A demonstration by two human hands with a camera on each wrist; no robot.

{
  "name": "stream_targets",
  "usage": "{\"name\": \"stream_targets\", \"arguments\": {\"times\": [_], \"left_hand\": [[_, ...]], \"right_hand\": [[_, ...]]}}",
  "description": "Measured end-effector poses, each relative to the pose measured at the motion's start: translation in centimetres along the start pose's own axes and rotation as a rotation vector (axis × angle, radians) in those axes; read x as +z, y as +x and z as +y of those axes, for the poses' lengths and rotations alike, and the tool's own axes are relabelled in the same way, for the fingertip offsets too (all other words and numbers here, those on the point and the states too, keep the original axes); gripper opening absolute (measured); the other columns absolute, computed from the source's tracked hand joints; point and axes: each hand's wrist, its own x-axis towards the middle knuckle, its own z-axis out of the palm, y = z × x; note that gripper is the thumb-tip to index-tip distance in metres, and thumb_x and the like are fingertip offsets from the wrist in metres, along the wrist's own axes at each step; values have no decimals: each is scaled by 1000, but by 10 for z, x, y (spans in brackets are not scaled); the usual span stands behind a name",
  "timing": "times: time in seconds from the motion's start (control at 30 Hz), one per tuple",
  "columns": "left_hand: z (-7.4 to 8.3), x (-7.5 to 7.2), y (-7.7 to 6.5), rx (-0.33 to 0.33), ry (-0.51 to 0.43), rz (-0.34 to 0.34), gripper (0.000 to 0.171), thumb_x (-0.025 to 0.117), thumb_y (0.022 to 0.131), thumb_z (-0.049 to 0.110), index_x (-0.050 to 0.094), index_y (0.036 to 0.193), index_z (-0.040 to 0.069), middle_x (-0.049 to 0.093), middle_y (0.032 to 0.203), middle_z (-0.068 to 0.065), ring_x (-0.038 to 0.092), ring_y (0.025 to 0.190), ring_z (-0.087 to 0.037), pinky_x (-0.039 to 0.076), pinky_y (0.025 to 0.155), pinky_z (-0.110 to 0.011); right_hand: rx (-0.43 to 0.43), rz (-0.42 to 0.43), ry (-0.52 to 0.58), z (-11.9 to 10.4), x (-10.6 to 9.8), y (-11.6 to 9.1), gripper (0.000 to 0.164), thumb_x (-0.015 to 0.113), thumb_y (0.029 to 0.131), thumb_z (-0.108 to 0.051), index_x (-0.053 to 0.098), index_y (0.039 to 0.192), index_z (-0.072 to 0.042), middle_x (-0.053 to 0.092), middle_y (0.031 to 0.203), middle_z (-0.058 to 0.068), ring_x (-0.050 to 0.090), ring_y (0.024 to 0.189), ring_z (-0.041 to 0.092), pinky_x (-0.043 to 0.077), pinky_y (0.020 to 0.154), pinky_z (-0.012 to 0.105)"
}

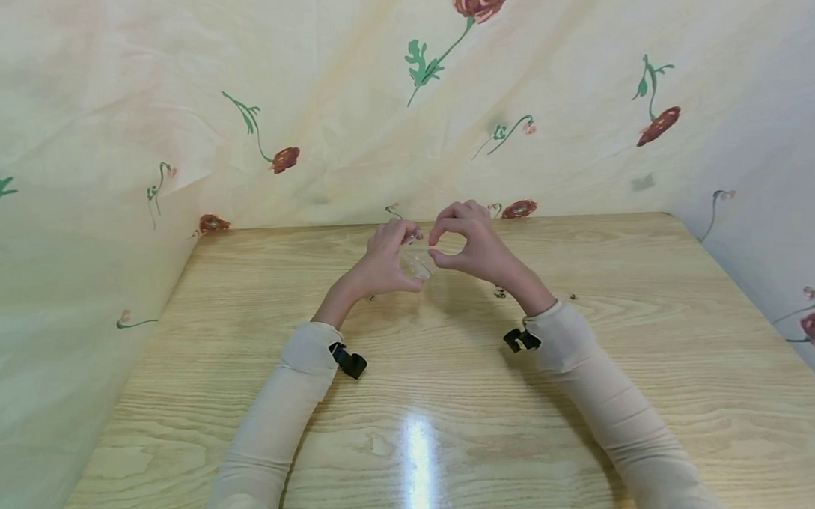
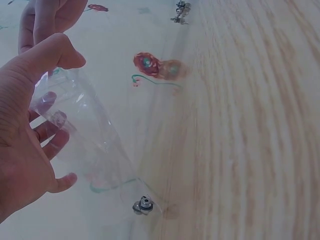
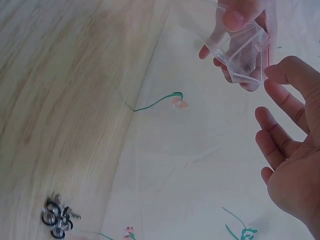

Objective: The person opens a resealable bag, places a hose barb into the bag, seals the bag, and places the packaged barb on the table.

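Note:
A small clear plastic zip bag [image 1: 417, 262] hangs in my left hand [image 1: 389, 259], whose thumb and fingers curl around its sides. The left wrist view shows its transparent body [image 2: 95, 120] slanting down from that hand. My right hand [image 1: 471, 243] is at the bag's edge, thumb and index finger curved toward each other. Its fingertips [image 3: 270, 75] lie right beside the bag [image 3: 247, 57]; whether they pinch its lip or only touch it is unclear. The other right fingers are loosely bent. A small metal fitting [image 2: 144, 205] appears near the bag's lower corner.
A cluster of small metal parts [image 1: 499, 291] lies on the wooden table [image 1: 418, 374] below my right wrist, with another small piece [image 1: 573, 297] farther right. Behind the table hangs a flower-patterned cloth [image 1: 348, 99]. Black straps [image 1: 348, 360] are on both wrists.

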Motion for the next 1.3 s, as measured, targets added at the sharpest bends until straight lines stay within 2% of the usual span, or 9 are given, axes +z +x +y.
{"name": "stream_targets", "arguments": {"times": [0.2,0.4,0.57,0.7,0.9,1.03,1.2,1.3], "left_hand": [[3,-2,0,-3,10,-5,67,81,73,21,45,128,12,45,123,-9,33,118,-29,26,100,-50],[3,-3,-1,-8,-2,-9,68,81,73,21,45,130,10,46,127,-15,33,119,-29,25,102,-53],[2,-3,-1,-2,-8,2,68,81,72,21,47,130,9,47,126,-16,34,118,-30,25,102,-54],[2,-3,0,12,-4,6,68,81,72,22,47,130,9,47,126,-17,35,117,-29,25,102,-53],[0,-3,1,22,4,4,67,81,72,20,47,129,10,47,127,-15,37,116,-28,22,107,-54],[-1,-3,2,18,1,1,67,80,72,20,46,129,10,47,127,-11,36,119,-27,22,109,-54],[-1,-3,2,24,3,2,68,81,72,21,46,129,9,47,126,-8,36,119,-27,22,108,-55],[-1,-3,1,18,-1,0,68,80,72,21,46,130,8,47,126,-8,36,120,-28,22,108,-55]], "right_hand": [[25,-22,-21,2,-7,-4,11,80,81,-6,72,84,-13,64,101,11,44,92,27,27,92,50],[50,-41,-37,3,-15,-9,10,81,80,-7,73,84,-11,64,102,12,43,92,27,28,90,48],[88,-89,-62,9,-19,-15,9,80,82,-8,72,84,-12,63,104,12,41,93,28,26,94,53],[86,-129,-94,18,-21,-21,10,80,82,-9,72,83,-12,62,103,12,41,94,28,24,100,59],[62,-176,-146,28,-25,-32,12,82,79,-7,71,82,-11,62,99,13,42,94,30,25,99,59],[51,-209,-165,32,-29,-39,11,81,79,-6,71,81,-11,62,97,13,44,98,32,24,103,62],[80,-255,-185,39,-34,-48,11,80,80,-5,71,82,-11,63,99,14,46,106,36,23,106,66],[93,-272,-185,44,-36,-55,11,81,79,-5,71,82,-10,63,99,14,46,103,35,22,106,65]]}}
